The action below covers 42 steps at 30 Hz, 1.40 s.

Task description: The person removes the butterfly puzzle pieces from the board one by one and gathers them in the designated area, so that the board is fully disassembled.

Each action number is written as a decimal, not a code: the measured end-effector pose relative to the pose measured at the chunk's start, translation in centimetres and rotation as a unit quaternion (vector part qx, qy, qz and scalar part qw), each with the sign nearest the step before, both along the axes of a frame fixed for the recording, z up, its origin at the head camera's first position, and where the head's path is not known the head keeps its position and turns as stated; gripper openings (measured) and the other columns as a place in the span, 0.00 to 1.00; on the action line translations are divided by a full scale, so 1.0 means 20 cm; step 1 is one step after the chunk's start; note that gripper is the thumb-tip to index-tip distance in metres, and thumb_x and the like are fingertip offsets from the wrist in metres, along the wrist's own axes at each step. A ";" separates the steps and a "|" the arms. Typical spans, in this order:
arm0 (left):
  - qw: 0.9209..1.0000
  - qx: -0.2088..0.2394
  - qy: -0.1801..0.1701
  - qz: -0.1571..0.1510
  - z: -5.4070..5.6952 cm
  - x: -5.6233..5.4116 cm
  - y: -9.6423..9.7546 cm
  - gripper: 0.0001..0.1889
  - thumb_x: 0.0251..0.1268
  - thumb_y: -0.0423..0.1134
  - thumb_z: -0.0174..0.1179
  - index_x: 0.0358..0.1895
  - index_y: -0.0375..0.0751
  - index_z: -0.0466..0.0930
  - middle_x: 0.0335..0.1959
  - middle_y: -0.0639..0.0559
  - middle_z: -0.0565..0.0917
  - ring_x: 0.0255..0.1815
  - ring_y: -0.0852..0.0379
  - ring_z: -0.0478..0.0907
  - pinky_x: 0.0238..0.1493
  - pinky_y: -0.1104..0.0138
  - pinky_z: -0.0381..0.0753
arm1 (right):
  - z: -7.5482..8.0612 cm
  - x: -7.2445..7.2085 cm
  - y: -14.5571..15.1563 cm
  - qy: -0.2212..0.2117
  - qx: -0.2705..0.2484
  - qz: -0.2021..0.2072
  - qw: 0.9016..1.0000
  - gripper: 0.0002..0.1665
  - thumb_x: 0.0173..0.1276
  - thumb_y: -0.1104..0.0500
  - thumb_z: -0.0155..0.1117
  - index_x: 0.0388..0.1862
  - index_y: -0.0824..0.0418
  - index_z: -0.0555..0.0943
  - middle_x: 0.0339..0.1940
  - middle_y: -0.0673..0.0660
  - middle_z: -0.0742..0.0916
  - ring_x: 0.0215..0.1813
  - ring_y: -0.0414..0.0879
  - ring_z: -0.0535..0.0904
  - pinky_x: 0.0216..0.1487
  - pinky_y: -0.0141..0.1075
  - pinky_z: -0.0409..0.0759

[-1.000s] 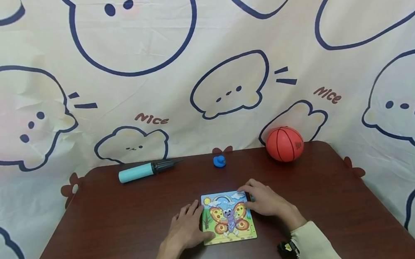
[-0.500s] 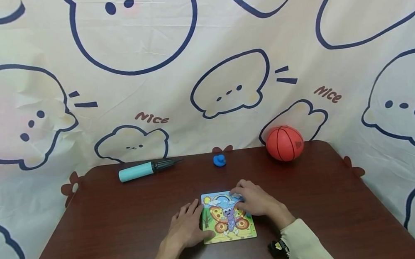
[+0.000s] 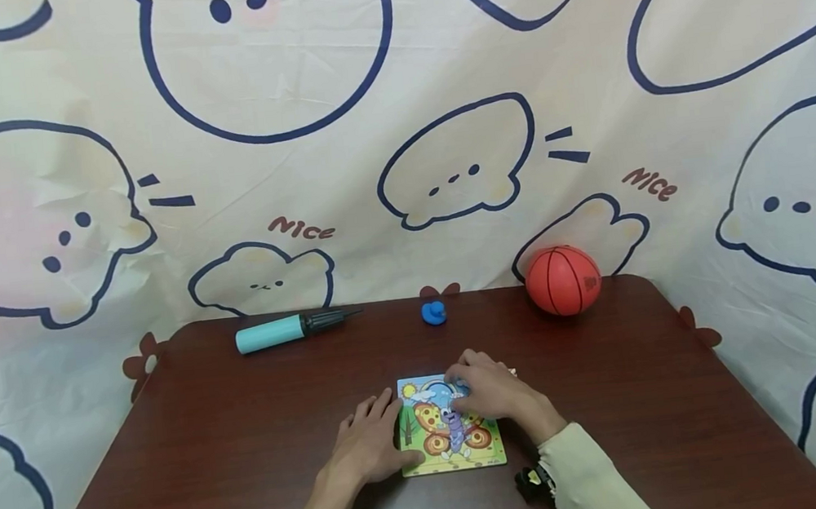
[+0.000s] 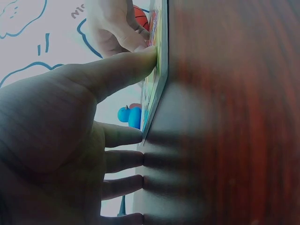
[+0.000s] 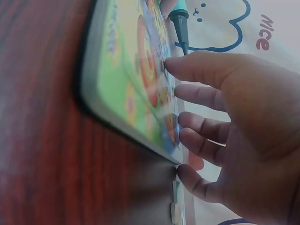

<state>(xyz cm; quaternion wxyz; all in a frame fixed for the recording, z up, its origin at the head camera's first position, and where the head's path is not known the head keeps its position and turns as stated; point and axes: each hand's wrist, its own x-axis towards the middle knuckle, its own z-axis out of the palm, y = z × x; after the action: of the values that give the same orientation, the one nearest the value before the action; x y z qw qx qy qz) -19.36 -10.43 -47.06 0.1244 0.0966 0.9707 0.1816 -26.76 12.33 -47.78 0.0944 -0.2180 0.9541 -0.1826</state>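
Note:
A square picture puzzle board (image 3: 464, 457) with a smiling butterfly, a sun and a rainbow lies flat on the table. My left hand (image 3: 371, 446) rests along its left side. In the left wrist view the thumb (image 4: 133, 63) presses on the board's face, while the straight fingers touch the tabletop beside the edge. Over the upper right part of the picture is my right hand (image 3: 493, 390), covering that corner. The right wrist view shows its thumb and fingers (image 5: 201, 96) spread, tips at the puzzle's surface. A small pale piece (image 3: 513, 372) peeks out behind this hand.
Along the far edge of the dark brown table (image 3: 248, 434) lie a light-blue hand pump (image 3: 271, 334), a small blue rubber duck (image 3: 433, 313) and a red toy basketball (image 3: 563, 280). A white cloth with cartoon outlines (image 3: 342, 179) hangs behind the table.
My right hand has moved left from the board's right edge onto its upper part, and the small pale piece has come into sight behind it. The left hand stays in place.

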 end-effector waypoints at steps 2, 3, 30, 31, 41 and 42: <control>1.000 0.001 0.001 -0.001 0.00 0.00 0.00 0.48 0.50 0.66 0.66 0.72 0.44 0.63 0.76 0.44 0.59 0.75 0.39 0.56 0.66 0.37 0.58 | 0.01 -0.01 -0.01 -0.004 0.008 -0.001 1.000 0.24 0.60 0.42 0.69 0.55 0.44 0.81 0.46 0.47 0.75 0.49 0.43 0.67 0.50 0.43 0.69; 1.000 0.001 0.002 -0.001 0.00 0.00 0.00 0.48 0.50 0.66 0.66 0.73 0.44 0.63 0.76 0.44 0.59 0.75 0.39 0.56 0.66 0.37 0.58 | 0.01 -0.01 -0.01 -0.006 0.012 -0.002 1.000 0.24 0.60 0.41 0.69 0.55 0.44 0.81 0.47 0.47 0.75 0.49 0.43 0.67 0.51 0.45 0.70; 1.000 0.012 0.004 -0.008 0.01 0.00 -0.01 0.48 0.51 0.65 0.67 0.73 0.43 0.63 0.76 0.43 0.59 0.75 0.38 0.56 0.66 0.37 0.58 | 0.07 -0.04 -0.07 -0.043 0.000 0.010 0.999 0.24 0.56 0.50 0.75 0.50 0.51 0.78 0.47 0.50 0.76 0.50 0.47 0.68 0.55 0.52 0.71; 1.000 0.012 0.004 -0.008 0.00 0.00 -0.01 0.48 0.51 0.65 0.67 0.73 0.43 0.63 0.76 0.43 0.59 0.75 0.38 0.56 0.66 0.37 0.58 | 0.06 -0.04 -0.07 -0.043 -0.004 0.008 0.999 0.24 0.56 0.50 0.75 0.50 0.51 0.78 0.47 0.50 0.76 0.50 0.47 0.68 0.56 0.52 0.70; 1.000 0.006 0.010 -0.001 -0.01 0.00 -0.01 0.48 0.50 0.65 0.67 0.72 0.43 0.64 0.76 0.43 0.60 0.75 0.39 0.57 0.66 0.37 0.59 | 0.04 -0.01 -0.06 -0.016 -0.015 0.011 1.000 0.28 0.58 0.49 0.74 0.57 0.52 0.80 0.52 0.51 0.78 0.53 0.47 0.70 0.58 0.52 0.71; 1.000 0.006 0.011 -0.001 -0.01 0.00 0.00 0.48 0.50 0.65 0.67 0.72 0.43 0.64 0.76 0.43 0.60 0.75 0.39 0.57 0.66 0.37 0.59 | 0.04 0.00 -0.05 -0.015 -0.016 0.010 1.000 0.27 0.58 0.49 0.74 0.57 0.52 0.80 0.52 0.51 0.78 0.53 0.47 0.70 0.58 0.52 0.71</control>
<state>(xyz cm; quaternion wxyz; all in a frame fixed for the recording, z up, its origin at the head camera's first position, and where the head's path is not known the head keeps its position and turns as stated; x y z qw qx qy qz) -19.39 -10.52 -47.22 0.1138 0.1005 0.9708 0.1860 -26.86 11.26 -46.97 0.1068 -0.2265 0.9472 -0.2005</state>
